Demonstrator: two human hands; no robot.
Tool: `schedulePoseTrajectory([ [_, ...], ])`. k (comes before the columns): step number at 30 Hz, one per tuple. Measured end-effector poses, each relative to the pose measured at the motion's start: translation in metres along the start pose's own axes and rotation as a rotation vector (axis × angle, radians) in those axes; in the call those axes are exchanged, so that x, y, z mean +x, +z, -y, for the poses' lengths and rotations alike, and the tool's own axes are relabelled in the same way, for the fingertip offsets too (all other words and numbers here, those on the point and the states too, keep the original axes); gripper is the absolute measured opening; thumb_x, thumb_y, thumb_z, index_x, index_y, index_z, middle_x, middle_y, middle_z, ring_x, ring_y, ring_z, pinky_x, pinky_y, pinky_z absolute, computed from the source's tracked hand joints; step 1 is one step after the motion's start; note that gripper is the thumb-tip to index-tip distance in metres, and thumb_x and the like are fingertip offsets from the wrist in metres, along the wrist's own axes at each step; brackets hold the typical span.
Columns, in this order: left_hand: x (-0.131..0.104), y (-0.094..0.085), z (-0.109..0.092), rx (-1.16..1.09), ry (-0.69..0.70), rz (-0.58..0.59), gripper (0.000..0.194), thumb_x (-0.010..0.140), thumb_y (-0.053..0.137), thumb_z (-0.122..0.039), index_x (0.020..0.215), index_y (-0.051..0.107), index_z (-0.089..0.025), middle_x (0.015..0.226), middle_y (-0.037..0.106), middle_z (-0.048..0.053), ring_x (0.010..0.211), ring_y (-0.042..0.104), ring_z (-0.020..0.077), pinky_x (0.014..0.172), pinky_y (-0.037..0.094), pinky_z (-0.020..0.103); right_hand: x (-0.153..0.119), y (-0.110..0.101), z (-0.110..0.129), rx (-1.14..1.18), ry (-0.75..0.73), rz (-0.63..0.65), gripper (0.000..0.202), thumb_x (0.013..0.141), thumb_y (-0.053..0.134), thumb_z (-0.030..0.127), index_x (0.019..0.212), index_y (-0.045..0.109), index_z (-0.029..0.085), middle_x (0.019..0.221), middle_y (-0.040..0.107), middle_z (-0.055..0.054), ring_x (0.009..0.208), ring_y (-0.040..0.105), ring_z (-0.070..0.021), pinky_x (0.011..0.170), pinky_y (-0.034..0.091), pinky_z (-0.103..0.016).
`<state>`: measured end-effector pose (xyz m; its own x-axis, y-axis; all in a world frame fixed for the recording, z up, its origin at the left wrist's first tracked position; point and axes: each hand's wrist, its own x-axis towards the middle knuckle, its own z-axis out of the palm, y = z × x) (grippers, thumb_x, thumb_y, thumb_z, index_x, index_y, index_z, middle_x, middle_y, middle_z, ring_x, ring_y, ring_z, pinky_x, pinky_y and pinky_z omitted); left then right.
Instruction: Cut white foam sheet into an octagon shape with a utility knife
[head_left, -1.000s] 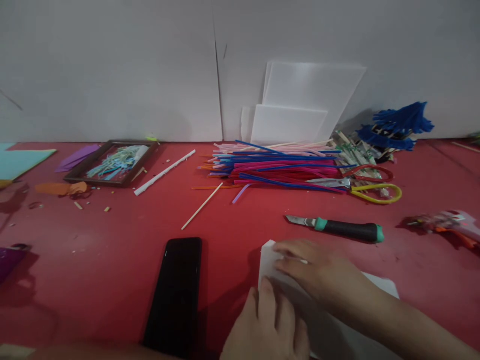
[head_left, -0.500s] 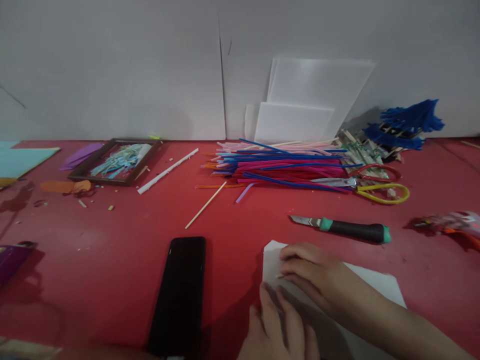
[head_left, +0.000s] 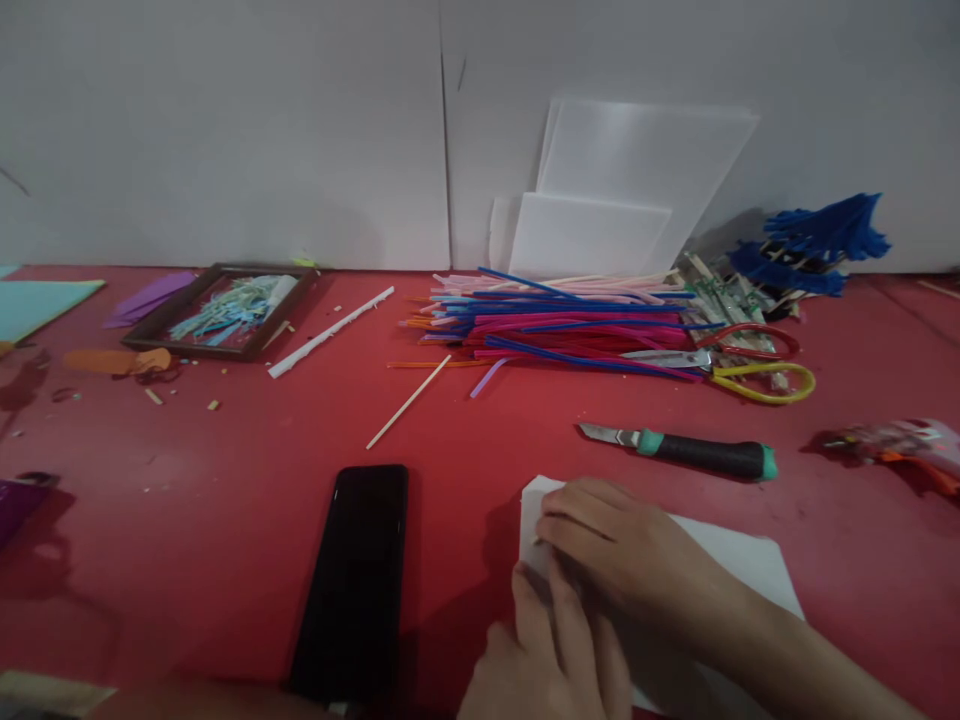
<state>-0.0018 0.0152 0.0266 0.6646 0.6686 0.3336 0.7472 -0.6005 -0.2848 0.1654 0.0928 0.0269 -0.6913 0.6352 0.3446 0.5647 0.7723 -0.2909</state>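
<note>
A white sheet (head_left: 739, 560), paper or thin card, lies on the red table at the lower right, largely covered by my hands. Across its left part reaches my right hand (head_left: 626, 545), fingers curled and pressed together. The pale tip of a thin stick (head_left: 538, 541) peeks out under its fingertips; the rest is hidden. My left hand (head_left: 544, 650) comes up from the bottom edge, with its fingers stretched over the sheet and their tips close against the right hand's fingers. Beyond the sheet rests a craft knife (head_left: 697, 455) with a black and green handle.
A black phone (head_left: 352, 580) lies left of the sheet. Behind are a thin wooden stick (head_left: 409, 402), piled pipe cleaners (head_left: 570, 325), scissors (head_left: 765, 380) and a white rolled strip (head_left: 330, 332). A brown frame (head_left: 202, 347) holds paper shreds. A glue gun (head_left: 892, 440) is at far right.
My right hand has slid slightly left over the sheet, covering more of the stick tip. The left hand's fingers have come closer to it. The whole view has shifted a little.
</note>
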Motion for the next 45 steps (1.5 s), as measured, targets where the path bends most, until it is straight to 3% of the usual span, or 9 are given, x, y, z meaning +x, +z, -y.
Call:
schedulePoseTrajectory([
  [6, -0.002, 0.004, -0.006, 0.006, -0.033, 0.061, 0.038, 0.080, 0.073, -0.037, 0.109, 0.067, -0.013, 0.105, 0.073, 0.021, 0.092, 0.071, 0.0322, 0.048, 0.056, 0.027, -0.001, 0.003, 0.000, 0.009, -0.001, -0.016, 0.013, 0.088, 0.055, 0.009, 0.090, 0.063, 0.019, 0.089, 0.067, -0.004, 0.083, 0.058, -0.0180, 0.076, 0.048, -0.032],
  [14, 0.005, -0.002, -0.006, -0.007, 0.018, 0.004, 0.038, 0.087, 0.066, -0.043, 0.107, 0.066, -0.012, 0.107, 0.073, 0.017, 0.104, 0.069, 0.0326, 0.083, 0.057, 0.039, -0.005, 0.009, -0.001, 0.019, 0.042, -0.023, 0.013, 0.090, 0.054, 0.011, 0.089, 0.064, 0.019, 0.089, 0.065, -0.004, 0.080, 0.056, -0.0189, 0.073, 0.047, -0.033],
  [19, 0.004, -0.001, -0.007, -0.017, -0.004, -0.016, 0.044, 0.092, 0.056, -0.052, 0.106, 0.063, -0.011, 0.106, 0.073, 0.019, 0.100, 0.071, 0.0333, 0.078, 0.058, 0.038, -0.005, 0.007, -0.002, 0.055, 0.063, -0.005, 0.011, 0.088, 0.057, 0.011, 0.090, 0.064, 0.020, 0.090, 0.065, -0.004, 0.080, 0.056, -0.0188, 0.072, 0.047, -0.032],
  [23, 0.005, -0.005, -0.006, -0.032, -0.024, 0.031, 0.035, 0.085, 0.068, -0.039, 0.105, 0.063, -0.011, 0.108, 0.073, 0.019, 0.100, 0.070, 0.0336, 0.076, 0.060, 0.033, -0.004, 0.004, -0.001, 0.054, 0.063, 0.018, 0.013, 0.087, 0.056, 0.010, 0.088, 0.065, 0.019, 0.090, 0.066, -0.005, 0.080, 0.057, -0.0189, 0.073, 0.048, -0.032],
  [27, 0.007, -0.007, -0.003, -0.027, -0.012, 0.030, 0.029, 0.081, 0.067, -0.027, 0.104, 0.063, -0.011, 0.107, 0.073, 0.018, 0.097, 0.072, 0.0329, 0.069, 0.061, 0.030, -0.003, 0.002, 0.000, 0.031, 0.052, 0.018, 0.017, 0.088, 0.053, 0.009, 0.088, 0.067, 0.019, 0.089, 0.067, -0.005, 0.081, 0.059, -0.0180, 0.074, 0.048, -0.031],
  [33, 0.009, -0.007, -0.003, -0.062, -0.027, 0.044, 0.019, 0.074, 0.067, -0.029, 0.079, 0.055, -0.016, 0.105, 0.071, 0.025, 0.096, 0.071, 0.0363, 0.062, 0.061, 0.030, -0.001, 0.001, 0.001, 0.045, 0.095, -0.006, 0.019, 0.090, 0.052, 0.009, 0.082, 0.066, 0.020, 0.083, 0.066, -0.003, 0.075, 0.058, -0.0162, 0.069, 0.047, -0.028],
  [38, 0.007, -0.008, -0.005, -0.085, -0.059, 0.081, 0.016, 0.074, 0.065, -0.021, 0.080, 0.051, -0.017, 0.111, 0.069, 0.027, 0.097, 0.072, 0.0351, 0.059, 0.061, 0.030, 0.003, -0.002, 0.002, 0.131, 0.156, -0.011, 0.023, 0.094, 0.050, 0.014, 0.076, 0.064, 0.020, 0.078, 0.065, -0.002, 0.071, 0.057, -0.0143, 0.063, 0.046, -0.025],
  [45, -0.001, 0.005, -0.014, -0.121, -0.138, 0.069, 0.022, 0.081, 0.069, -0.031, 0.080, 0.051, -0.018, 0.117, 0.067, 0.027, 0.109, 0.067, 0.0377, 0.065, 0.062, 0.036, 0.003, -0.003, -0.004, 0.215, 0.145, -0.027, 0.025, 0.097, 0.048, 0.018, 0.084, 0.070, 0.020, 0.082, 0.066, -0.004, 0.075, 0.058, -0.0144, 0.065, 0.046, -0.026],
])
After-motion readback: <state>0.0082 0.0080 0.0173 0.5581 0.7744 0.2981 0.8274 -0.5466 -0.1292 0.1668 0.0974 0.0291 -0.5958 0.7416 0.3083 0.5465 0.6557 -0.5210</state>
